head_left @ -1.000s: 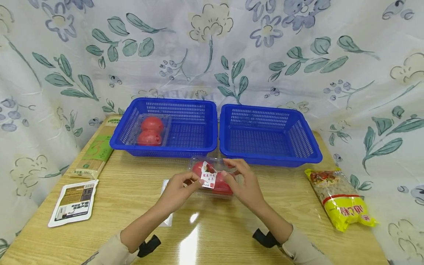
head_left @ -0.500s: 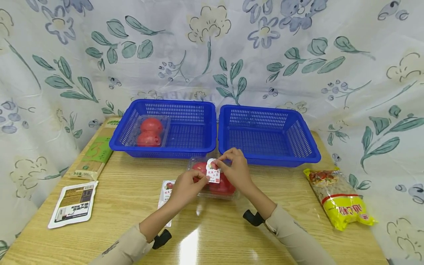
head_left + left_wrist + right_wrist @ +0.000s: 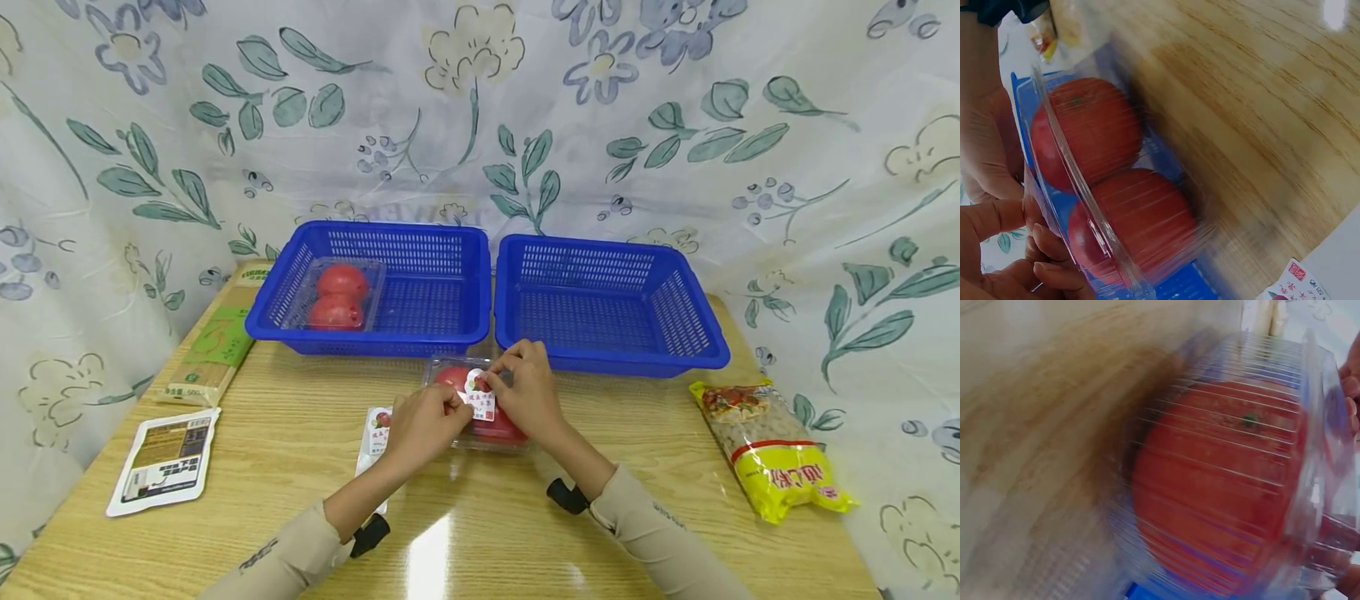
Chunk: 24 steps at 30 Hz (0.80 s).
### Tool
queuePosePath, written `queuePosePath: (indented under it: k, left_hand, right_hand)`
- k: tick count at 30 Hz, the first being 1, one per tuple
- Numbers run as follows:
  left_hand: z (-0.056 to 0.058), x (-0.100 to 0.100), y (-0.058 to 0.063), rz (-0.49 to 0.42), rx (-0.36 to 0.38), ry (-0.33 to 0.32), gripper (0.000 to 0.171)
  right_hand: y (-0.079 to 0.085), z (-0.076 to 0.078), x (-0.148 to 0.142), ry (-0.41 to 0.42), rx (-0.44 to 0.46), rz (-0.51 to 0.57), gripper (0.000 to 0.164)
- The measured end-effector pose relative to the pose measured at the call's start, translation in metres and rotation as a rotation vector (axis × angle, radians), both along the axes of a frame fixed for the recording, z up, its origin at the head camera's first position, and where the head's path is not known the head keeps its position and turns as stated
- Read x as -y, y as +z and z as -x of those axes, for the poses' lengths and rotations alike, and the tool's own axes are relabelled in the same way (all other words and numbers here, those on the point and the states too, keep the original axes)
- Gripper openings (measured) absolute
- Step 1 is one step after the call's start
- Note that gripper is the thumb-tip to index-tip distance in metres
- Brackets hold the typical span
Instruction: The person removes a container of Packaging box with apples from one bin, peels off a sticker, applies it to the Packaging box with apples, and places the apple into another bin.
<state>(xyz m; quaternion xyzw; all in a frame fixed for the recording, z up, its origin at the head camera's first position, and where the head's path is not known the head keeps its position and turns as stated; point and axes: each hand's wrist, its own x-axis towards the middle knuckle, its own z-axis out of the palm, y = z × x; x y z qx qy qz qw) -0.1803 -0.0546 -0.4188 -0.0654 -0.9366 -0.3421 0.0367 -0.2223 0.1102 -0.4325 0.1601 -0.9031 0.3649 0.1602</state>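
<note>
In the head view a clear plastic clamshell box (image 3: 491, 447) with two red tomatoes (image 3: 1141, 219) sits on the table before the baskets. A white sticker (image 3: 481, 400) with a fruit picture and red writing lies over its lid. My left hand (image 3: 422, 427) pinches the sticker's lower left side. At its upper right edge, my right hand (image 3: 529, 395) pinches it between thumb and finger. Both wrist views show the tomatoes through the ribbed box wall. To the left, partly behind my left forearm, lies a white strip of stickers (image 3: 375, 437).
Two blue baskets (image 3: 397, 346) (image 3: 611, 360) stand side by side behind the box. The left one holds another clear box of tomatoes (image 3: 341, 296). A noodle pack (image 3: 213, 342) and a white pouch (image 3: 165, 462) lie left; a yellow pasta bag (image 3: 772, 450) lies right.
The right hand has moved up and left from the box's right side to the sticker's upper edge. The sticker has shifted slightly right, and the left forearm uncovers more of the sticker strip.
</note>
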Motion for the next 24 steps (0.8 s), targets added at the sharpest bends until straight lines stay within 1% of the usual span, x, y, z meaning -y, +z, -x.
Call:
queuePosePath:
  k: [4,9,11,14,17,19,21,22,24]
  left_hand:
    - [0.0,0.001,-0.001,0.021,-0.006,-0.012,0.019]
    - [0.001,0.0,0.0,0.064,-0.03,-0.022,0.021]
    - [0.002,0.0,0.0,0.088,-0.044,-0.027,0.025]
    - [0.002,0.001,-0.002,0.112,-0.077,-0.029,0.032]
    - [0.002,0.004,-0.006,0.111,-0.128,-0.036,0.034]
    - [0.002,0.006,-0.01,0.103,-0.168,-0.052,0.028]
    - [0.002,0.01,-0.014,0.1,-0.22,-0.092,0.017]
    - [0.003,0.012,-0.016,0.112,-0.238,-0.115,0.015]
    - [0.007,0.017,-0.017,0.153,-0.28,-0.178,0.027]
  right_hand:
    - [-0.004,-0.001,0.002,0.006,-0.056,-0.036,0.009]
    - [-0.008,-0.002,0.002,-0.002,-0.092,-0.046,0.01]
    - [-0.01,-0.003,0.003,-0.004,-0.115,-0.059,0.01]
    - [-0.012,-0.002,0.002,-0.007,-0.174,-0.09,0.015]
    - [-0.015,-0.001,-0.001,0.0,-0.26,-0.103,0.024]
    - [-0.017,0.0,-0.004,0.029,-0.32,-0.098,0.024]
    - [-0.019,0.0,-0.008,0.082,-0.373,-0.11,0.022]
    - [-0.02,-0.001,-0.009,0.113,-0.389,-0.125,0.02]
    - [-0.022,-0.003,-0.013,0.172,-0.403,-0.174,0.021]
